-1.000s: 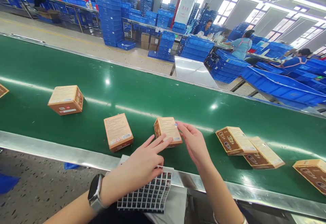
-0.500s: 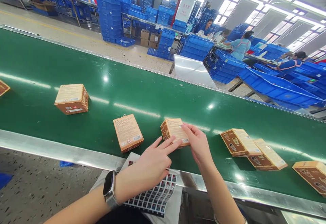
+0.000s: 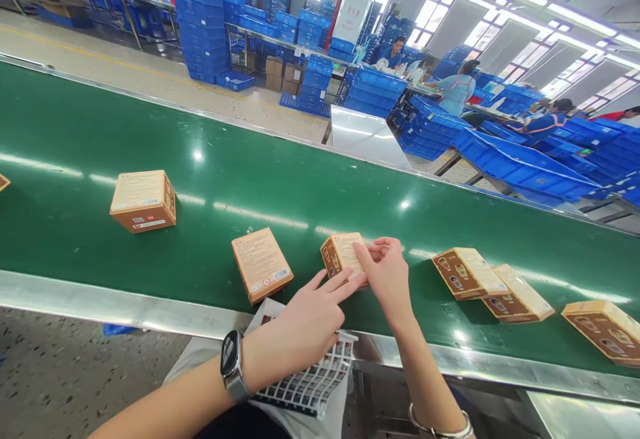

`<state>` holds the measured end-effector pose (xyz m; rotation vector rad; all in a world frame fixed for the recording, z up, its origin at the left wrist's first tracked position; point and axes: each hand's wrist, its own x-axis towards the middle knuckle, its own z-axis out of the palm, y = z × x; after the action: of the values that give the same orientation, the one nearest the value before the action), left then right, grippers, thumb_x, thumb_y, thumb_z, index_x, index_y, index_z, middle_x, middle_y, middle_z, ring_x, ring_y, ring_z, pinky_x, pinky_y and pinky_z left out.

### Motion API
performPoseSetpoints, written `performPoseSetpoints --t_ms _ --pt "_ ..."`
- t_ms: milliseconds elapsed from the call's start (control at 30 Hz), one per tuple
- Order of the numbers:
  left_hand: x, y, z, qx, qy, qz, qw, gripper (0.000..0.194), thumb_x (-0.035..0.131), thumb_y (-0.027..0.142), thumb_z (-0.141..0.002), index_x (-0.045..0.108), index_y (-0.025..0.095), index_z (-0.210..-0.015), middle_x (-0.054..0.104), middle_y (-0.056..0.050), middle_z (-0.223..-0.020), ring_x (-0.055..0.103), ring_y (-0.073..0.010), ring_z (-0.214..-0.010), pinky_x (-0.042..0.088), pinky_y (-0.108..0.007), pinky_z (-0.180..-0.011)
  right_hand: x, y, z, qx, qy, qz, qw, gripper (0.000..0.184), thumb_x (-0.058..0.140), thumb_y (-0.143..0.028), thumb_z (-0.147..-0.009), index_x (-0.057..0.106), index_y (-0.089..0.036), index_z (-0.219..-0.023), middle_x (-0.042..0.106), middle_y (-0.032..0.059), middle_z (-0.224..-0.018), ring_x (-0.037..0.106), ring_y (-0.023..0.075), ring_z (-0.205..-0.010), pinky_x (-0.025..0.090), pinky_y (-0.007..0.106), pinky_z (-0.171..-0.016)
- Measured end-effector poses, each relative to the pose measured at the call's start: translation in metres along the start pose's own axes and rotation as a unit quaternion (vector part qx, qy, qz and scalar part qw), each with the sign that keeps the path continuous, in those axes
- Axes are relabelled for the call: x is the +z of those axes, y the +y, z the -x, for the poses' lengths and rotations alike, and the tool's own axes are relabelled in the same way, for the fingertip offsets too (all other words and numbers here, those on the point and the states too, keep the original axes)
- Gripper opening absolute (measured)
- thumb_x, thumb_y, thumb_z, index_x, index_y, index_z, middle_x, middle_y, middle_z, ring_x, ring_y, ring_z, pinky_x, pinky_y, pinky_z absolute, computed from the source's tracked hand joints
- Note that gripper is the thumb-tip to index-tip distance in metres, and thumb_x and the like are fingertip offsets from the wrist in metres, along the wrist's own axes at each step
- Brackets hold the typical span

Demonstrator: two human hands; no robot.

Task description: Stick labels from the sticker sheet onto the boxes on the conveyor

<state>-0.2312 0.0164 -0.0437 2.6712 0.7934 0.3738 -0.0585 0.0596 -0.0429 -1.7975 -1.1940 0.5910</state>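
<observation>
A small brown and cream cardboard box [image 3: 345, 250] stands on the green conveyor belt [image 3: 280, 166] in front of me. My right hand [image 3: 387, 276] grips its right side, thumb on the printed cream top and fingers around the far side. With index and middle fingers stretched onto the box's near edge, my left hand [image 3: 305, 322] holds a sheet of small dark stickers [image 3: 310, 386] under its palm. The sheet curls below the belt's metal edge and is partly hidden by the hand. Just left of the held box lies a similar box [image 3: 263, 262].
Another box [image 3: 143, 200] stands farther left. To the right, one box [image 3: 470, 272] leans on a second box [image 3: 520, 296], with a further box [image 3: 603, 332] beyond. Across the belt are a metal table [image 3: 367, 134], stacked blue crates [image 3: 197, 19] and several seated people.
My right thumb has gone from the box's top right corner to lying flatter across its top, and the other fingers show more behind it. The view has shifted slightly.
</observation>
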Motion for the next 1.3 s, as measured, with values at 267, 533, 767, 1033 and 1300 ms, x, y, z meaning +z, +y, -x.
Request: performPoseSetpoints --t_ms 267,533,767,1033,1300 --pt "-0.026 0.012 0.026 -0.092 -0.018 0.204 0.974 0.009 0.063 0.027 -0.094 0.072 0.022 -0.092 0.077 0.001 -0.091 0.071 -0.0161 -0.080 0.048 -0.023 -0.069 -0.027 -0.002 -0.001 -0.049 0.058 0.059 0.995 0.022 0.057 -0.043 -0.080 0.054 -0.023 -0.089 0.073 0.0105 -0.087 0.068 0.0271 -0.085 0.052 0.039 -0.075" --pt "-0.059 -0.001 0.051 -0.225 -0.033 0.357 0.906 0.013 0.070 0.031 -0.086 0.066 0.021 -0.094 0.064 0.006 -0.070 0.057 -0.0114 -0.064 0.038 -0.020 -0.059 -0.050 -0.036 0.074 -0.192 -0.335 -0.045 0.921 0.019 0.067 -0.031 -0.086 0.066 -0.026 -0.104 0.073 -0.0011 -0.078 0.070 0.0159 -0.071 0.058 0.025 -0.067" --pt "-0.062 -0.002 0.058 -0.260 -0.047 0.283 0.922 0.018 0.065 0.027 -0.088 0.071 0.020 -0.073 0.065 0.005 -0.061 0.057 -0.0104 -0.057 0.034 -0.020 -0.056 -0.045 -0.027 0.080 -0.294 -0.337 0.048 0.893 0.015 0.054 -0.023 -0.097 0.064 -0.026 -0.108 0.070 -0.0004 -0.083 0.069 0.0143 -0.073 0.058 0.023 -0.065" --pt "-0.059 -0.002 0.056 -0.221 -0.044 0.213 0.951 0.021 0.061 0.027 -0.093 0.072 0.021 -0.076 0.063 0.005 -0.058 0.052 -0.0101 -0.052 0.030 -0.021 -0.054 -0.035 -0.030 0.086 -0.507 -0.232 0.145 0.818 0.016 0.051 -0.012 -0.097 0.064 -0.021 -0.099 0.071 0.0073 -0.097 0.067 0.0210 -0.088 0.057 0.034 -0.075" --pt "-0.057 -0.005 0.052 -0.182 -0.046 0.247 0.951 0.004 0.076 0.021 -0.080 0.073 0.020 -0.078 0.062 0.008 -0.060 0.047 -0.0079 -0.052 0.030 -0.019 -0.054 -0.042 -0.020 0.090 -0.402 -0.318 0.125 0.850 0.016 0.045 -0.013 -0.100 0.056 -0.024 -0.101 0.066 0.0029 -0.089 0.065 0.0168 -0.078 0.055 0.027 -0.067"
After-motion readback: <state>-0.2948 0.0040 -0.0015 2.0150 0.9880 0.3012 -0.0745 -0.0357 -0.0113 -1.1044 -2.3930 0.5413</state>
